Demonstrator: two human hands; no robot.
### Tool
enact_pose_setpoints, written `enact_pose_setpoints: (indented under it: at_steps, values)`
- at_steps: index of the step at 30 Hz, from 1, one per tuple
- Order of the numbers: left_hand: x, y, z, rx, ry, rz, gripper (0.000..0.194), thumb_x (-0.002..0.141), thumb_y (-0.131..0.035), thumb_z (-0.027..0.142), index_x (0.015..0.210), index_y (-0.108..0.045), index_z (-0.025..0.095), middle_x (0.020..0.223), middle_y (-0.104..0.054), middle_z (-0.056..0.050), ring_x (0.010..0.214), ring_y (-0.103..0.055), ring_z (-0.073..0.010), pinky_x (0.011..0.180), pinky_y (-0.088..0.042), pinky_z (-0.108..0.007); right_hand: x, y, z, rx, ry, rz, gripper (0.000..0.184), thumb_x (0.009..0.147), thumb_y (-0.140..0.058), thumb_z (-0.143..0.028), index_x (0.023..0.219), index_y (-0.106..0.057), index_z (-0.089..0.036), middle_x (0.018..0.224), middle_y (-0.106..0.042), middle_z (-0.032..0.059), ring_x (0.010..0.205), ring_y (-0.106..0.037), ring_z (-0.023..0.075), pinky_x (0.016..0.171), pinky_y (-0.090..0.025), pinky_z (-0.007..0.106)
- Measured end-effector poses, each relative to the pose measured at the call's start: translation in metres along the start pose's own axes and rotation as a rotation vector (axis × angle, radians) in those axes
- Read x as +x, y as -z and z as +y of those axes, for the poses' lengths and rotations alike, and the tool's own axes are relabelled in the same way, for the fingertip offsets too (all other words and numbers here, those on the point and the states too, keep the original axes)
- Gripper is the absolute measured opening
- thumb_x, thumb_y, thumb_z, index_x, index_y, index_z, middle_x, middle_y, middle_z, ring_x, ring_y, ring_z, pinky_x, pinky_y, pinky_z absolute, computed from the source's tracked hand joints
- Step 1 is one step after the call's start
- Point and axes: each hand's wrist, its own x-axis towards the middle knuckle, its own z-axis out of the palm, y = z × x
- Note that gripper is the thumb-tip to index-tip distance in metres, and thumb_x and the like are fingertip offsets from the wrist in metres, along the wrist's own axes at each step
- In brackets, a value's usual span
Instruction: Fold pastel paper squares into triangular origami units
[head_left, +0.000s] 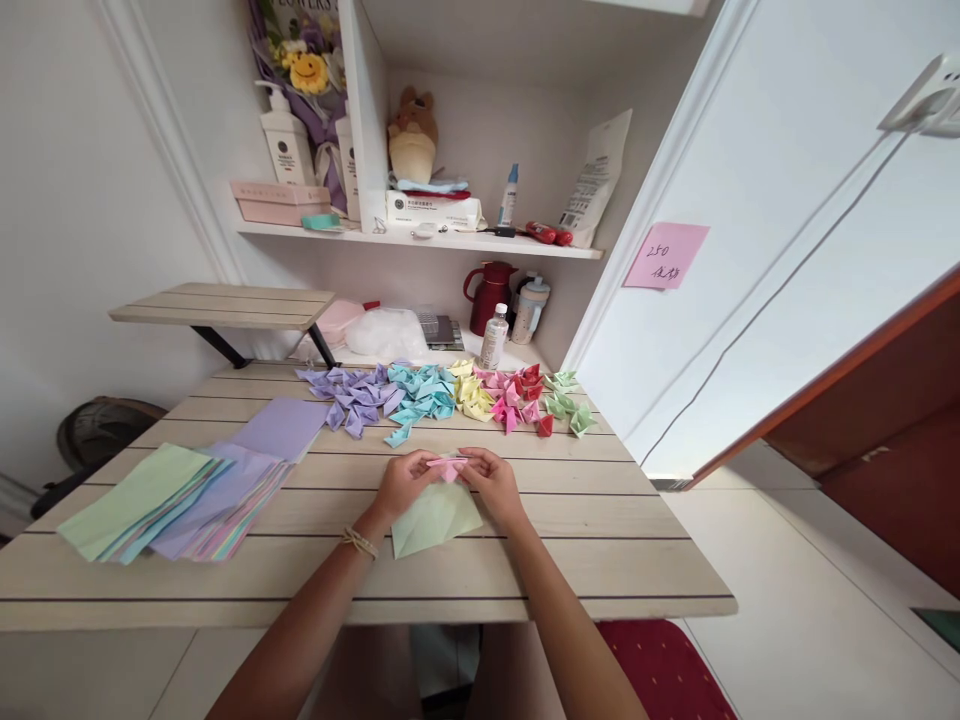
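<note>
Between my two hands is a small folded piece of pink paper (448, 467). My left hand (406, 482) pinches its left end, and my right hand (491, 483) grips the right end. Beneath them a pale green paper sheet (435, 520) with crease lines lies on the table, partly covered by my fingers. Just beyond my hands are folded paper pieces in colour groups: purple ones (356, 395), light blue ones (421, 392), yellow ones (472, 395), pink and red ones (517, 395), and green ones (570, 405).
Fanned stacks of coloured paper (135, 495) lie on the left of the slatted table (600, 565). A small raised shelf (225, 303) stands behind them. At the back are a clear bottle (494, 338), a dark red jug (491, 297) and a patterned cup (531, 310).
</note>
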Motion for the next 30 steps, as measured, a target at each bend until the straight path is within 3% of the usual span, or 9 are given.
enact_pose_setpoints:
  at_steps: [6,11,14,21,25,30]
  values:
    - [-0.001,-0.002,-0.002,0.036,-0.067,0.024,0.029,0.072,-0.062,0.034,0.095,-0.068,0.018,0.097,-0.070,-0.007,0.086,-0.066,-0.0223,0.078,-0.052,-0.034,0.001,0.001,0.005,0.124,-0.053,0.003,0.047,0.063,-0.071,-0.040,0.103,-0.061,-0.017,0.069,-0.068,0.0029,0.063,-0.063,0.0171,0.064,-0.051,0.031]
    - [0.001,-0.002,-0.006,0.011,-0.045,0.046,0.031,0.070,-0.064,0.035,0.095,-0.069,0.017,0.098,-0.070,-0.008,0.087,-0.066,-0.0242,0.080,-0.053,-0.037,0.000,-0.002,0.007,0.214,-0.041,0.000,0.047,0.063,-0.072,-0.035,0.105,-0.060,-0.018,0.076,-0.070,0.0036,0.070,-0.065,0.0187,0.072,-0.051,0.035]
    - [0.001,-0.003,-0.006,-0.002,-0.022,0.051,0.034,0.068,-0.066,0.034,0.096,-0.068,0.017,0.098,-0.070,-0.008,0.087,-0.066,-0.0241,0.079,-0.053,-0.037,0.000,-0.003,0.007,0.227,-0.028,-0.027,0.038,0.064,-0.070,-0.033,0.098,-0.064,-0.018,0.074,-0.069,0.0028,0.071,-0.064,0.0175,0.074,-0.050,0.033]
    - [0.002,-0.002,-0.006,-0.033,-0.068,-0.070,0.034,0.066,-0.070,0.030,0.096,-0.067,0.015,0.097,-0.069,-0.009,0.084,-0.065,-0.0207,0.075,-0.052,-0.032,0.000,0.000,0.011,0.076,0.003,-0.052,0.036,0.062,-0.071,-0.027,0.096,-0.067,-0.017,0.068,-0.065,0.0003,0.058,-0.058,0.0122,0.055,-0.046,0.024]
    - [0.004,0.000,-0.008,0.137,-0.165,-0.069,0.022,0.071,-0.065,0.031,0.087,-0.069,0.016,0.083,-0.069,-0.007,0.076,-0.063,-0.0180,0.069,-0.051,-0.029,-0.001,0.001,0.006,-0.104,0.094,0.006,0.031,0.066,-0.068,-0.029,0.095,-0.068,-0.018,0.078,-0.065,0.0031,0.061,-0.057,0.0126,0.058,-0.047,0.025]
    - [0.005,0.004,-0.005,0.234,-0.251,-0.066,0.016,0.077,-0.059,0.028,0.085,-0.069,0.018,0.085,-0.066,-0.006,0.080,-0.061,-0.0170,0.072,-0.049,-0.028,-0.004,0.000,-0.005,-0.294,0.164,0.029,0.024,0.068,-0.067,-0.036,0.085,-0.072,-0.020,0.087,-0.064,0.0075,0.069,-0.060,0.0165,0.063,-0.049,0.027]
